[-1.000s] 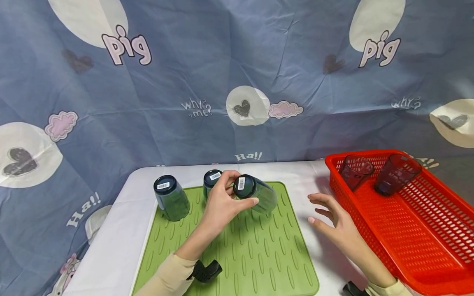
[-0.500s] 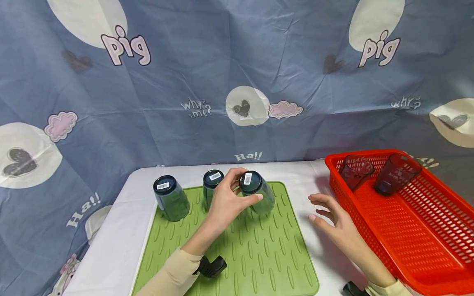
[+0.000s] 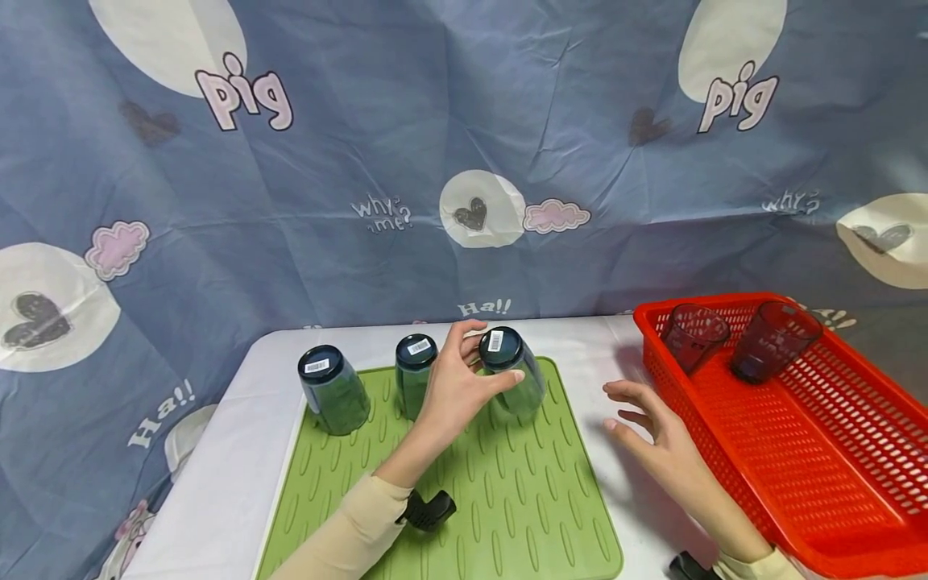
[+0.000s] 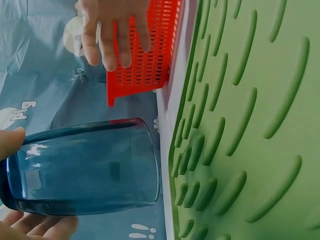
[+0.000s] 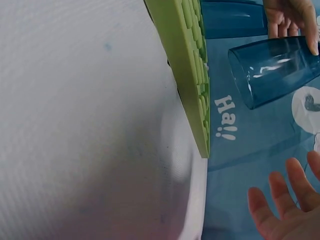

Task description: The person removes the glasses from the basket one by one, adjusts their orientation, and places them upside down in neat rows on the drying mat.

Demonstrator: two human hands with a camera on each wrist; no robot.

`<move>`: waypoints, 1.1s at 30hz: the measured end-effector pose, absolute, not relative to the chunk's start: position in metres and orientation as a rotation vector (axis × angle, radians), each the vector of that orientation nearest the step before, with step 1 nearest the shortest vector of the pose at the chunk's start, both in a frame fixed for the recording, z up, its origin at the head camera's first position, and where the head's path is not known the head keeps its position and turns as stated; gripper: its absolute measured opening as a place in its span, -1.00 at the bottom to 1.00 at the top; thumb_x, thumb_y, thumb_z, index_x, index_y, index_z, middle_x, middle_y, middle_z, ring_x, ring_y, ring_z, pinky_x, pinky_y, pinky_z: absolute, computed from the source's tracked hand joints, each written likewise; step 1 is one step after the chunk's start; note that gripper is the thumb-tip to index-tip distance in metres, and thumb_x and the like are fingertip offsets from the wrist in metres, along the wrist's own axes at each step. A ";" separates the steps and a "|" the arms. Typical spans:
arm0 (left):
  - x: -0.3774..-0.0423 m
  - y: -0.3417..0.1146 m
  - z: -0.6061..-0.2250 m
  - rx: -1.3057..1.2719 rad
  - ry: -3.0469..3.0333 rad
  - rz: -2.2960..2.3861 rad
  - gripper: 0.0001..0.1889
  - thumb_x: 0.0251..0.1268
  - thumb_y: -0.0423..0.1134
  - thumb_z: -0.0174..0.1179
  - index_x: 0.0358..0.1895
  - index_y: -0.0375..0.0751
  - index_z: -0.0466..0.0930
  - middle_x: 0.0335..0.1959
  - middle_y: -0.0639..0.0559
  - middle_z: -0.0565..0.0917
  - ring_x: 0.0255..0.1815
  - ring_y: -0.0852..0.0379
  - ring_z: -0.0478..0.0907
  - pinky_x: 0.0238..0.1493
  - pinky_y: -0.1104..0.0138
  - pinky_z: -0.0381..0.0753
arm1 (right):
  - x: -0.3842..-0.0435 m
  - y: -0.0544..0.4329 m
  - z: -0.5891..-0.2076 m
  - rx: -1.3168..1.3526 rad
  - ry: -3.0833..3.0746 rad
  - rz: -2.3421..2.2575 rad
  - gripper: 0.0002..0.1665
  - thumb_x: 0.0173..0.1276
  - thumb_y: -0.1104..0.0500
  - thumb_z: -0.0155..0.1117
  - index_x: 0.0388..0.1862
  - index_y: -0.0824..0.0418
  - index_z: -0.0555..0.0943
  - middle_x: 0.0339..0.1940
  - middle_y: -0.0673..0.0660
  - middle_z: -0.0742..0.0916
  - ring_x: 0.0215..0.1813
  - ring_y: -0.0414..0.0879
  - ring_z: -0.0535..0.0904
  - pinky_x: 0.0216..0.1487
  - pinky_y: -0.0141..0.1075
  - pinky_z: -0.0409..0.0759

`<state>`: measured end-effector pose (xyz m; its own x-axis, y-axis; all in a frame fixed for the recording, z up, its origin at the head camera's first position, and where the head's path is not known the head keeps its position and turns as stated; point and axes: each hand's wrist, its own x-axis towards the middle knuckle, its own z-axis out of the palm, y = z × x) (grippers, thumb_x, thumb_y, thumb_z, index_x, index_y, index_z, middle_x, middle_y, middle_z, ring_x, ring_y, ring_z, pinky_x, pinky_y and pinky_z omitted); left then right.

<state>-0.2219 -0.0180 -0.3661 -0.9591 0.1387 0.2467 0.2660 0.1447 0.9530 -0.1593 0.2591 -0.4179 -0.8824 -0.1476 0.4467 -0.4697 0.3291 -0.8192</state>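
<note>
My left hand (image 3: pixel 464 383) grips a blue-green drinking glass (image 3: pixel 528 391) near its base, thumb on one side and fingers on the other. The glass hangs mouth down over the green ridged mat (image 3: pixel 507 507); in the left wrist view its rim (image 4: pixel 157 165) appears apart from the mat. Two matching glasses stand upside down on the mat, one at the left (image 3: pixel 337 400) and one in the middle (image 3: pixel 411 387) partly behind my left hand. My right hand (image 3: pixel 663 439) holds nothing, its fingers loosely curved, between the mat and the red basket (image 3: pixel 696 439).
Two glasses, a shorter one (image 3: pixel 692 342) and a taller one (image 3: pixel 772 346), lean inside the basket at its far end. White cloth (image 3: pixel 232 451) covers the table under the mat. A printed blue curtain (image 3: pixel 406 145) hangs behind the table.
The glass in my left hand has gone from tilted to nearly upright, mouth down, and shifted slightly right and back. My right hand has stayed in place.
</note>
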 end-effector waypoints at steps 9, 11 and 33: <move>-0.229 -0.007 -0.368 -0.437 -2.267 -1.961 -0.33 -0.09 -0.28 0.56 0.17 -0.06 0.45 0.03 0.09 0.65 0.10 0.17 0.55 0.18 0.32 0.51 | -0.159 0.260 -0.419 0.538 -2.324 1.547 -0.51 0.32 0.40 0.32 0.22 0.23 0.48 0.16 0.08 0.59 0.21 -0.02 0.47 0.19 -0.40 0.48; -0.231 -0.004 -0.369 -0.437 -2.265 -1.972 -0.32 -0.09 -0.29 0.56 0.17 -0.07 0.45 0.04 0.08 0.64 0.11 0.17 0.55 0.19 0.32 0.51 | -0.159 0.260 -0.419 0.532 -2.326 1.548 -0.50 0.32 0.40 0.32 0.23 0.22 0.49 0.17 0.07 0.59 0.21 -0.03 0.47 0.19 -0.40 0.48; -0.241 0.009 -0.380 -0.505 -2.262 -1.954 -0.33 -0.05 -0.29 0.54 0.21 -0.09 0.45 0.02 0.07 0.63 0.08 0.16 0.55 0.18 0.31 0.51 | -0.159 0.260 -0.421 0.510 -2.346 1.542 -0.52 0.33 0.36 0.32 0.22 0.26 0.49 0.17 0.05 0.59 0.21 -0.02 0.47 0.19 -0.38 0.48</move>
